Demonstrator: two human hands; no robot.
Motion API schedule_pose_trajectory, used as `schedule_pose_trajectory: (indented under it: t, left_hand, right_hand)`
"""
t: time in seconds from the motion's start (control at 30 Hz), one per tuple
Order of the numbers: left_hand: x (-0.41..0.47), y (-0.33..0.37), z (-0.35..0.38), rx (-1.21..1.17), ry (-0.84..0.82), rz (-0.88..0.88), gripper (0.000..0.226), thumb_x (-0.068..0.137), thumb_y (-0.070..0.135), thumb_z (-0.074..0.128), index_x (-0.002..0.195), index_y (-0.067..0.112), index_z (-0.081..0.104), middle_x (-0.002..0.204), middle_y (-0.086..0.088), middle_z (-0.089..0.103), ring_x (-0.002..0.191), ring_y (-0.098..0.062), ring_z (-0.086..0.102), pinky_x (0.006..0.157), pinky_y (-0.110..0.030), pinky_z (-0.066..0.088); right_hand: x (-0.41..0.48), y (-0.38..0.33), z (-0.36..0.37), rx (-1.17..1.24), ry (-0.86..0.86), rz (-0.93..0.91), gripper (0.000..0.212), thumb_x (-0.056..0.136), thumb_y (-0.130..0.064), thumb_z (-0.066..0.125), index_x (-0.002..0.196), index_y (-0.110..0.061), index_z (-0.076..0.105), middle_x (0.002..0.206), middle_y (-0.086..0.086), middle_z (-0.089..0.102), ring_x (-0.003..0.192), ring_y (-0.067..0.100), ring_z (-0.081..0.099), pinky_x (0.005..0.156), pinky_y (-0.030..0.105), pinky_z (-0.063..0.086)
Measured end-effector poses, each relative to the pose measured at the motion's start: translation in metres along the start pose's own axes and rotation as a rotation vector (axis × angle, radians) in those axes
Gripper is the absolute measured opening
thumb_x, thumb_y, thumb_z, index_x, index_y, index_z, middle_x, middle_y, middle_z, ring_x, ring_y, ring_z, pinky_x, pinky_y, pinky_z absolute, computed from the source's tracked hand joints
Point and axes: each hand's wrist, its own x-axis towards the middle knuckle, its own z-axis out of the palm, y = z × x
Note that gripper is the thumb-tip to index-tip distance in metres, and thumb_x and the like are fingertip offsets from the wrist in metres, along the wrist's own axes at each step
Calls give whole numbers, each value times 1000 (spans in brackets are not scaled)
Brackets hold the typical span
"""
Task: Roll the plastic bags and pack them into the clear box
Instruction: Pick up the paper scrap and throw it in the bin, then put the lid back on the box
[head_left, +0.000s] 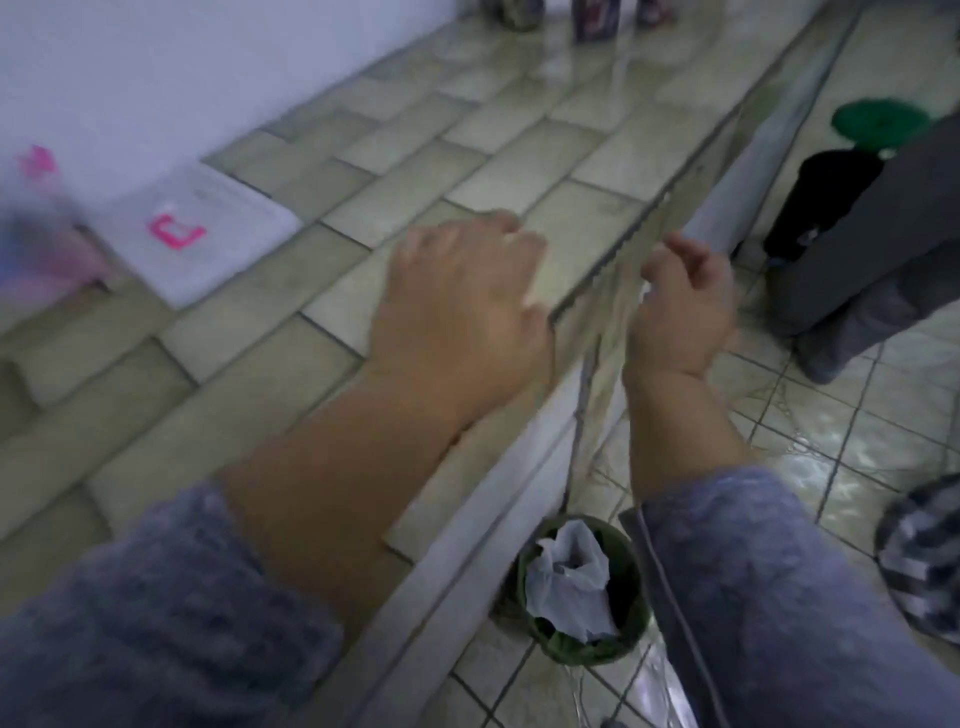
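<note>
The view is motion-blurred. My left hand (462, 291) hovers palm down over the tiled counter (363, 171) near its front edge, fingers relaxed and holding nothing. My right hand (680, 306) is just off the counter edge with curled fingers. It seems to pinch a thin clear plastic bag (592, 374) that hangs down between my hands towards the floor. A white lid with a pink latch (197, 234) lies on the counter at the left. Beside it, at the frame's left edge, is a blurred pink and clear shape (41, 249); what it is cannot be made out.
A green bin (618, 644) lined with a white bag stands on the floor tiles below the counter. Another person's grey-trousered legs (857, 260) stand at the right, near a green round object (878, 122). Dark containers (592, 21) sit at the counter's far end.
</note>
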Motion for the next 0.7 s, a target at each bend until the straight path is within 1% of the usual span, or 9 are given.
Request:
schedule_pose_trajectory:
  t: [0.07,0.13,0.2,0.27,0.3,0.37,0.5,0.6,0.7]
  left_hand:
    - [-21,-57,-30,95,-91,-242,49,77,39,56,122,17,58,130,-9,54,115,-29,52,94,-41,35]
    - [-59,-108,-49,156,-202,-467,55,80,42,57,128,15,54,137,-14,47,122,-32,46,96,-45,36]
    - [-101,-144,-60,191,-330,-658,61,82,49,57,133,17,48,143,-15,40,128,-33,40,100,-48,35]
    - [-138,-169,-64,168,-434,-797,65,82,58,50,135,21,44,147,-13,35,132,-32,33,104,-49,33]
    - [-152,-177,-65,146,-467,-842,66,83,62,45,136,24,42,148,-12,33,134,-31,30,106,-49,31]
    - [-173,-186,-62,122,-506,-880,68,85,69,34,140,29,36,152,-10,27,138,-29,25,108,-49,26]
    - [-186,-184,-59,104,-455,-856,67,85,69,28,141,32,32,154,-6,24,141,-25,19,110,-49,19]
    - [-185,-186,-61,84,-453,-879,67,84,69,27,141,34,30,155,-4,21,141,-24,16,110,-48,17]
    - [-183,-198,-63,41,-439,-912,67,83,69,33,141,35,30,156,-2,16,141,-22,17,110,-48,16]
  right_hand:
    - [-32,-27,51,-161,-238,-153,19,79,-13,64,98,-17,65,91,-1,63,80,2,57,77,16,45]
    - [-77,-31,93,-481,-564,-269,35,81,-24,67,116,-19,62,116,5,60,106,15,56,93,26,43]
    - [-120,-17,120,-873,-878,-347,54,83,-44,62,134,-29,48,144,5,41,132,21,39,108,43,32]
    - [-150,-1,133,-1239,-1057,-420,66,82,-60,50,141,-38,32,155,3,22,142,22,21,109,59,20]
    - [-159,6,137,-1361,-1093,-445,68,81,-64,44,142,-39,28,156,3,19,143,23,16,108,63,16]
    - [-168,15,139,-1485,-1099,-473,70,78,-69,35,141,-38,28,156,2,18,143,26,13,106,66,9]
    - [-168,17,137,-1539,-1059,-479,76,73,-76,29,140,-38,30,156,-1,21,144,24,13,107,65,8]
    - [-169,17,139,-1546,-1026,-480,79,68,-78,29,137,-40,34,152,-4,28,142,22,18,106,62,12]
    - [-165,16,156,-1521,-914,-486,72,66,-75,31,126,-39,47,139,-2,43,130,23,34,102,55,22]
